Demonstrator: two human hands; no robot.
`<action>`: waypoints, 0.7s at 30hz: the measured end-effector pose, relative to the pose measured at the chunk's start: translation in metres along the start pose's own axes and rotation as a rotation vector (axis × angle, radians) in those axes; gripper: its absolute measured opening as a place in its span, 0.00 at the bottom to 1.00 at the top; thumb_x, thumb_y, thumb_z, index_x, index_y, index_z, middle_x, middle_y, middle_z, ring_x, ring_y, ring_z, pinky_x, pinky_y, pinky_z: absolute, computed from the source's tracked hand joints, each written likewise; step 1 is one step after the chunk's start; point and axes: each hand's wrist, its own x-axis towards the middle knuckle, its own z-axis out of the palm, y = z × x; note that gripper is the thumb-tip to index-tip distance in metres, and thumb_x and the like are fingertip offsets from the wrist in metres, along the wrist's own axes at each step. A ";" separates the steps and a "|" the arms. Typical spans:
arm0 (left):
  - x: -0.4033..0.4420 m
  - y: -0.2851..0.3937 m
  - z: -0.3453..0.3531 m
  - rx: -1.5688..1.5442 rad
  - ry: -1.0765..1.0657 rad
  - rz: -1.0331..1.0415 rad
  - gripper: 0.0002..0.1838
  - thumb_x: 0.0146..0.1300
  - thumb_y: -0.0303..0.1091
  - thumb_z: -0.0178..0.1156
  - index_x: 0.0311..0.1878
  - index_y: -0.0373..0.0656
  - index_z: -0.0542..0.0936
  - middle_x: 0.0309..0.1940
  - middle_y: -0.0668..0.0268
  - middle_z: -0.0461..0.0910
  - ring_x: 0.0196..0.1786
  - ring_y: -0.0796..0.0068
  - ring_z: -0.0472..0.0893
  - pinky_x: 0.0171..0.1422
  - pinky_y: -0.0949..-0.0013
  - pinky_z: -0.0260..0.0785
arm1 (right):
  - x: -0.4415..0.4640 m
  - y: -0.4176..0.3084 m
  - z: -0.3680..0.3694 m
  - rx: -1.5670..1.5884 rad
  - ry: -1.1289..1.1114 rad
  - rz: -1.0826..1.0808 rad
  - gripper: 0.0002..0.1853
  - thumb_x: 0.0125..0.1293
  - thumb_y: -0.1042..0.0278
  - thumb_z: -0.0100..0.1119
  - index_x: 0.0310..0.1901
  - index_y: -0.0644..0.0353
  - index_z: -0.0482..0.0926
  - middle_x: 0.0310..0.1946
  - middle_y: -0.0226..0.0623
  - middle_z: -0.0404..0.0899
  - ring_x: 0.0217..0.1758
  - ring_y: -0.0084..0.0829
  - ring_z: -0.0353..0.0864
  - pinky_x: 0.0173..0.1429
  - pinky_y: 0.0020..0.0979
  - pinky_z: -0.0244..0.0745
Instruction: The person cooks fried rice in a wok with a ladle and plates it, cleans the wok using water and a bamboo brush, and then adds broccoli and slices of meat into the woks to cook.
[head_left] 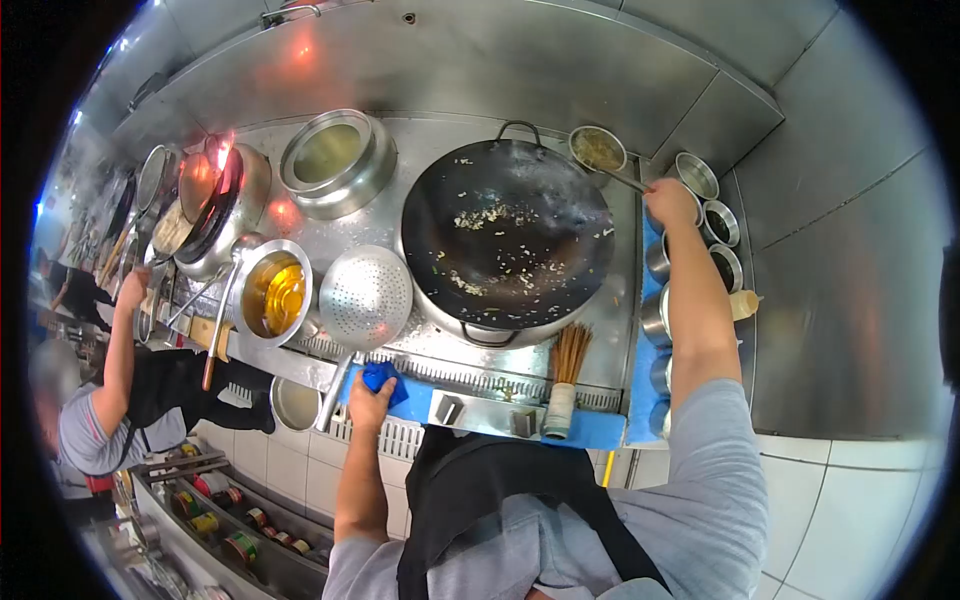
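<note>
My right hand (670,202) is wrapped round the handle of a ladle (627,180), at the right of the stove. The ladle's bowl lies at the far right of the wok, by a round vessel of brownish-yellow contents (598,150); I cannot tell whether they are in the bowl or beneath it. A large black wok (510,235) sits on the burner, with small pale chopped bits scattered inside and some vapour at its far side. My left hand (370,402) is closed on a folded blue cloth (380,377) at the stove's front edge, left of the wok.
A perforated skimmer (366,298) lies left of the wok, beside a pot of golden oil (273,292). Behind stands a metal pot (335,160). Several seasoning containers (720,222) line the right side. A bamboo brush (568,375) rests in front. Another person (120,400) works at left.
</note>
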 end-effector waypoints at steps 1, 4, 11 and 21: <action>-0.001 -0.002 0.000 0.042 0.058 0.064 0.33 0.54 0.43 0.80 0.57 0.34 0.79 0.49 0.45 0.85 0.51 0.47 0.85 0.61 0.55 0.76 | 0.007 0.017 0.014 0.016 0.001 -0.059 0.16 0.68 0.55 0.61 0.48 0.57 0.88 0.39 0.47 0.90 0.40 0.43 0.90 0.42 0.44 0.84; -0.005 0.001 -0.016 -0.050 0.017 0.017 0.36 0.55 0.46 0.80 0.60 0.32 0.78 0.51 0.43 0.84 0.55 0.46 0.84 0.63 0.54 0.74 | -0.042 -0.013 -0.020 1.172 -0.185 0.465 0.12 0.69 0.58 0.66 0.34 0.58 0.83 0.21 0.32 0.77 0.14 0.25 0.70 0.16 0.30 0.62; -0.020 -0.018 -0.062 0.032 0.048 0.240 0.41 0.62 0.45 0.73 0.71 0.34 0.67 0.59 0.46 0.74 0.61 0.43 0.77 0.67 0.51 0.71 | -0.141 -0.210 -0.070 1.688 -0.365 0.317 0.17 0.73 0.60 0.66 0.57 0.58 0.77 0.27 0.28 0.77 0.18 0.19 0.71 0.19 0.23 0.67; -0.067 -0.154 -0.099 0.037 -0.395 -0.110 0.26 0.63 0.44 0.70 0.58 0.37 0.80 0.51 0.49 0.86 0.55 0.50 0.85 0.60 0.54 0.77 | -0.118 -0.517 -0.027 1.493 -0.549 0.098 0.24 0.63 0.76 0.65 0.62 0.65 0.78 0.27 0.30 0.76 0.17 0.19 0.70 0.18 0.25 0.65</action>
